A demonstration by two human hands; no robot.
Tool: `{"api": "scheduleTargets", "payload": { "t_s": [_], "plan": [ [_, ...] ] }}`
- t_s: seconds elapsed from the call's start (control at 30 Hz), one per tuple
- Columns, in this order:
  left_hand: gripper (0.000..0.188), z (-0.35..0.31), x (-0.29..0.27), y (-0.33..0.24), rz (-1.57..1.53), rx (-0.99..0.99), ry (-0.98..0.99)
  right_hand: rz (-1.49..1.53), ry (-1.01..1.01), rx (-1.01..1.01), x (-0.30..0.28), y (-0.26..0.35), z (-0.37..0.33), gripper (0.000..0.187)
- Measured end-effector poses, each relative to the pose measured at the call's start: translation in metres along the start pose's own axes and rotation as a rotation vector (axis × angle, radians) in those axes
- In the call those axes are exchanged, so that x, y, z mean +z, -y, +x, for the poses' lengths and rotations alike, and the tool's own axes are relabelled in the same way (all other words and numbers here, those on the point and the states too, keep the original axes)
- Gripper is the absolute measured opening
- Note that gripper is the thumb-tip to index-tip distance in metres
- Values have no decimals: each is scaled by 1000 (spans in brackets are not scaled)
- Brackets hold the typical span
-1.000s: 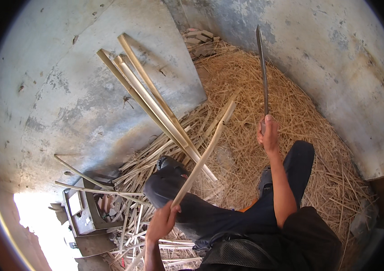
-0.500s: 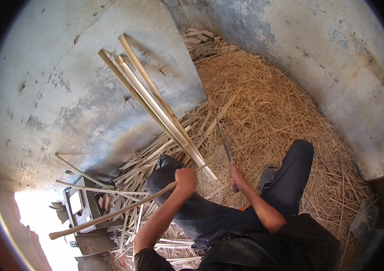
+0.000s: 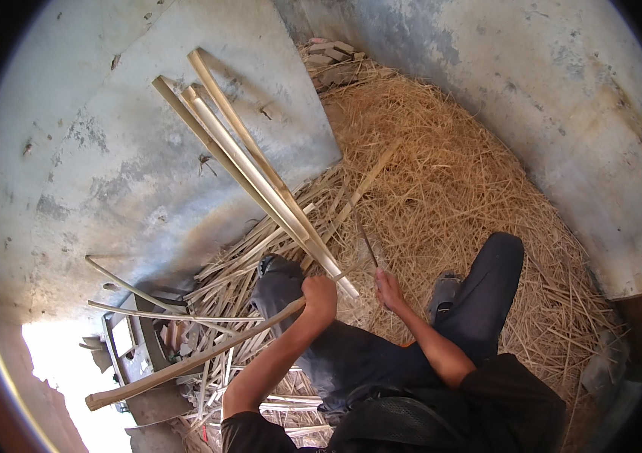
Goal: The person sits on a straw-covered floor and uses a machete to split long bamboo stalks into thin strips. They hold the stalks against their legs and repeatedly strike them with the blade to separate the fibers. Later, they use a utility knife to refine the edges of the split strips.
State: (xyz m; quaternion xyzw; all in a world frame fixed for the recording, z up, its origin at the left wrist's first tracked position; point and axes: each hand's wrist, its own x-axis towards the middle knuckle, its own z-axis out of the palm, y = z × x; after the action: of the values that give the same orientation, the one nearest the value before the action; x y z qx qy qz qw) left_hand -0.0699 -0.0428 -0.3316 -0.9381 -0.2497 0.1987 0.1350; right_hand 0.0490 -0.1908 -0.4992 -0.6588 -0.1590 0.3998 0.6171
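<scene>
While the blue-grey wall [image 3: 56, 151] rises along the left, a broad heap of straw-like shavings [image 3: 441, 151] covers the floor ahead. Three long pale strips [image 3: 266, 187] lean on that wall, slanting down so that their lower ends come just beyond the left hand [image 3: 319, 296].

The held strip [image 3: 177, 368] is the piece that matters most. Its long axis runs from the lower left, where the wider end hangs out, up and rightward through the left fist and over the left leg [image 3: 279, 291]; only a short, thin length shows past the knuckles, pointing toward the right hand [image 3: 389, 289]. The left hand is closed around it; the right is closed on the handle of a long knife [image 3: 369, 245], whose blade points away from the body and slightly left, roughly crosswise to that short length. Whether blade and strip touch is too small to tell.

A second ago the knife was raised well clear, and most of the strip's visible length reached up and rightward from the left hand; now most of it trails lower left, the blade is down, and the hands are near each other.
</scene>
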Motion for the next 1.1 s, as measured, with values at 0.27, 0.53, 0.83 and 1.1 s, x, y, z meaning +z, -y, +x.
{"api": "scheduleTargets", "payload": {
  "t_s": [0.27,0.53,0.83,1.1],
  "plan": [
    [13,-1,1,-3,19,11,-12,-59,-108,589,0,-22,-9,62],
    [15,2,-15,3,-35,24,108,293,92,174,9,3,9,67],
    [17,8,-13,7,-107,8,66,-50,-45,445,12,-25,-3,68],
    [17,4,-24,3,-75,-4,184,-152,37,51,17,-24,13,69]
  ]
}}
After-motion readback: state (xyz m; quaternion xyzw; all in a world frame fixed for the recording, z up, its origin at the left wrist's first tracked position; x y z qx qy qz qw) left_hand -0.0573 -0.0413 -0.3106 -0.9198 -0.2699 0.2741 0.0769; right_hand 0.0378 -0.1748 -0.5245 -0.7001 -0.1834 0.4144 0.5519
